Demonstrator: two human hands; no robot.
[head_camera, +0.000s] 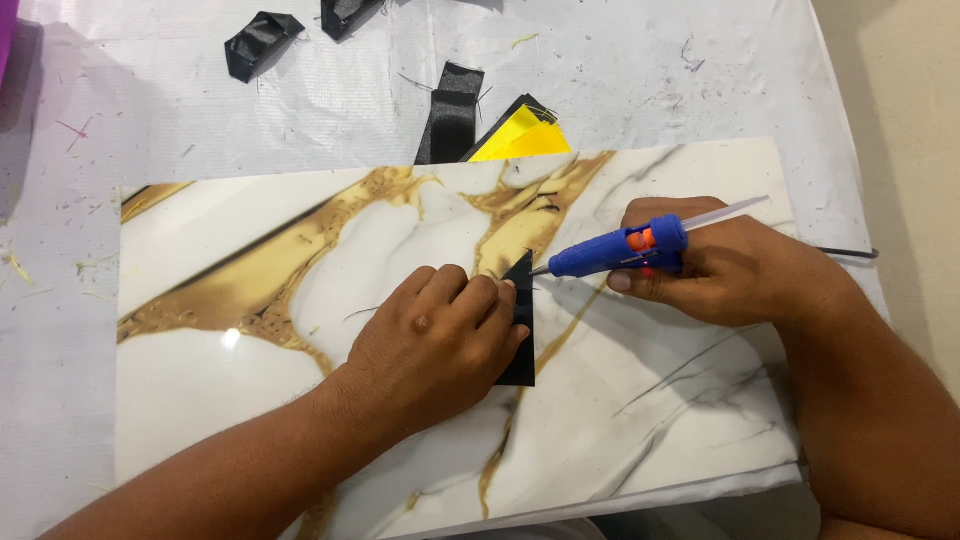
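Note:
My left hand (435, 335) lies flat on a black ribbon piece (520, 345), pressing it onto a white and gold marble-patterned board (250, 370). A folded corner of the ribbon sticks up by my fingertips. My right hand (725, 270) grips a blue glue gun (620, 250) with an orange trigger and a clear glue stick at its back. The gun's metal tip points left and almost touches the ribbon's upper corner.
Several black ribbon pieces (260, 42) lie on the white plastic sheet (120, 110) behind the board. One black strip (452, 110) and a yellow sheet (522, 140) sit at the board's far edge. A thin black cord (850, 252) trails off to the right.

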